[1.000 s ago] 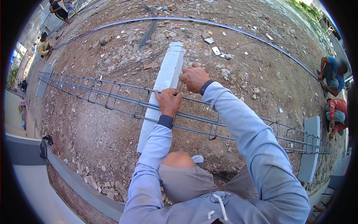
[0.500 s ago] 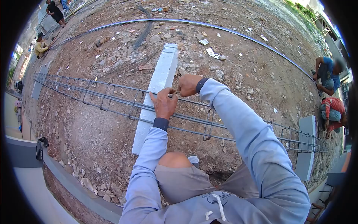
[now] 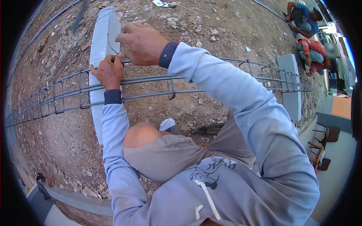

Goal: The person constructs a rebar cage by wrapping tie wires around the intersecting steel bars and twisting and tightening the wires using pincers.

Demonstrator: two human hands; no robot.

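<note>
At the far right, two people are crouching on the stony ground (image 3: 211, 22), one in a blue shirt (image 3: 303, 22), the other, nearer, in a red top (image 3: 313, 46). At the near right, chairs (image 3: 320, 150) are standing by a pale wall, and along the near left a grey concrete ledge (image 3: 79, 200) is running. White shards (image 3: 161, 3) are lying at the far edge, and a long bluish tube (image 3: 56, 16) is curving across the far left. The wearer's right sleeve (image 3: 233, 90) is reaching across the rebar cage (image 3: 147, 79) and hiding part of it, while the bare left knee (image 3: 143, 135) is jutting up just on its near side.

The cage is stretching from left to right, resting across a white block (image 3: 98, 41) under the hands and a grey block (image 3: 291, 101) toward the right. Its long grey bars are running through bent hoops set at intervals, with ribbing showing on the near bar. The left hand (image 3: 109, 73) is touching the far bar over the white block, fingertips bunched beside a thin dark wire (image 3: 109, 41). The right hand (image 3: 143, 44) is hanging just beyond, fingers curled; whether either is grasping the wire, I cannot tell.
</note>
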